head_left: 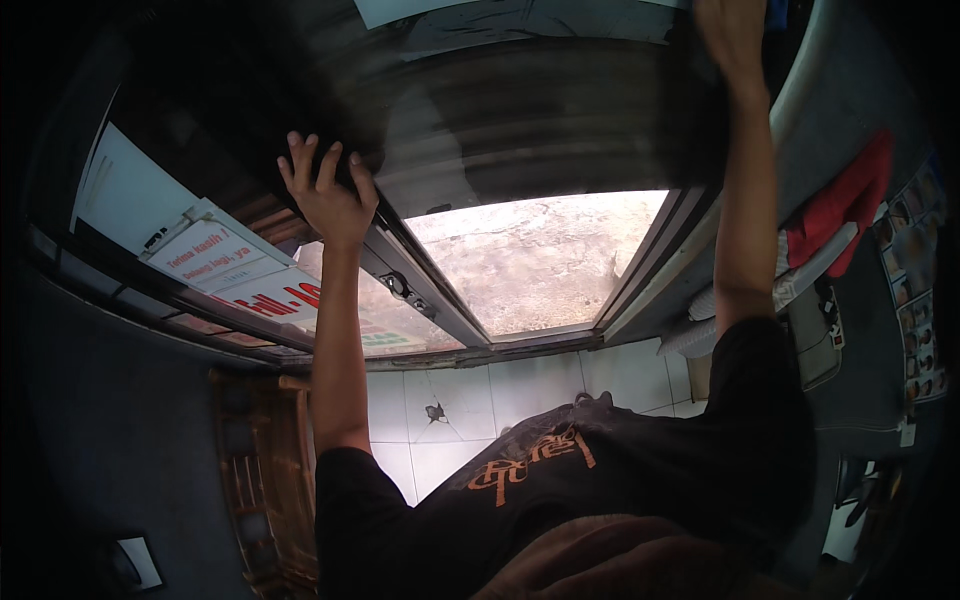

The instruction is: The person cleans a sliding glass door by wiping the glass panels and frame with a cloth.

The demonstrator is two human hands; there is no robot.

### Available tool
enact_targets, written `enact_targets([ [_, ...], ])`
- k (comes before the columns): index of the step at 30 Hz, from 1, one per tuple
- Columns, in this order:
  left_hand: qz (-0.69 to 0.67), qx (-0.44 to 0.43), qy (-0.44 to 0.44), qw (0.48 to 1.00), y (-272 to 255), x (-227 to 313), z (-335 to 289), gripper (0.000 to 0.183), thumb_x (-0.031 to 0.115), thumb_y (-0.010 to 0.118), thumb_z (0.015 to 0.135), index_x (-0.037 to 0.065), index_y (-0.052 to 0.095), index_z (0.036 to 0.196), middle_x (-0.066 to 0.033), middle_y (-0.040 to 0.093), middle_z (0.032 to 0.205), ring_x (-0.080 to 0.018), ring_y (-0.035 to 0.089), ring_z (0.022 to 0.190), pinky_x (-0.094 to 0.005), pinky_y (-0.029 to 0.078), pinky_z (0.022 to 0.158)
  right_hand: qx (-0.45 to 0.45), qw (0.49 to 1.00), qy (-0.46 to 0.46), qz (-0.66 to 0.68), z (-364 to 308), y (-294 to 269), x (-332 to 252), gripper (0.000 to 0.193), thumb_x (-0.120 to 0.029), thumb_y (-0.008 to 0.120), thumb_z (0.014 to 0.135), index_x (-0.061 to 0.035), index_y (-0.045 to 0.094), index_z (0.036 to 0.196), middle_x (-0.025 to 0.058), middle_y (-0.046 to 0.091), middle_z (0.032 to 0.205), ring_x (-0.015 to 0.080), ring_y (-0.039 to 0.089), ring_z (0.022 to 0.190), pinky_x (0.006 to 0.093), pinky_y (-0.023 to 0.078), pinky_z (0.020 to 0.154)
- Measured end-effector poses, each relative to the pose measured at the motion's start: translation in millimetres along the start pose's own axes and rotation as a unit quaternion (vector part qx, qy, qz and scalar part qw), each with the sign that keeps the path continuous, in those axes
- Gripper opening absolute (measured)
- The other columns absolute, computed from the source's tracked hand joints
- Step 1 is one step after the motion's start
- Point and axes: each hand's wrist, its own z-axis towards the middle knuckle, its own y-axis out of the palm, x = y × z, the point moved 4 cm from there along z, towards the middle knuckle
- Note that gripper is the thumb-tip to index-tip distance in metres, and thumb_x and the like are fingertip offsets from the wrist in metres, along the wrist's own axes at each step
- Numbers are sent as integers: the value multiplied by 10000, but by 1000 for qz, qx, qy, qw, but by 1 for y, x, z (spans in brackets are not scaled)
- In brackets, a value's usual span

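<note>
Grey doorframe (432, 284), black shirt (660, 455) with orange lettering (503, 480)

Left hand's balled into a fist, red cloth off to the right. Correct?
The fist is wrong: in the head view, the left hand is open, its fingers spread. The red cloth is off to the right, as you say.
</note>
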Motion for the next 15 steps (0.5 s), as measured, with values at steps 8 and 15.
enact_targets([
  [8,9,-9,6,1000,-8,-2,-2,319,171,670,878,87,603,1178,-167,532,1326,-383,408,1422,-628,266,1151,-145,975,145,83,-220,-22,-90,510,-335,508,1025,58,576,1344,345,485,1411,505,387,1363,571,198,1168],
  [15,6,6,22,1000,-5,0,-1,379,172,665,886,101,545,1238,-157,514,1335,-382,414,1413,-620,265,1155,-127,978,122,110,-250,-15,-99,389,-233,612,942,-28,676,1267,276,605,1304,481,503,1259,556,319,1082],
])
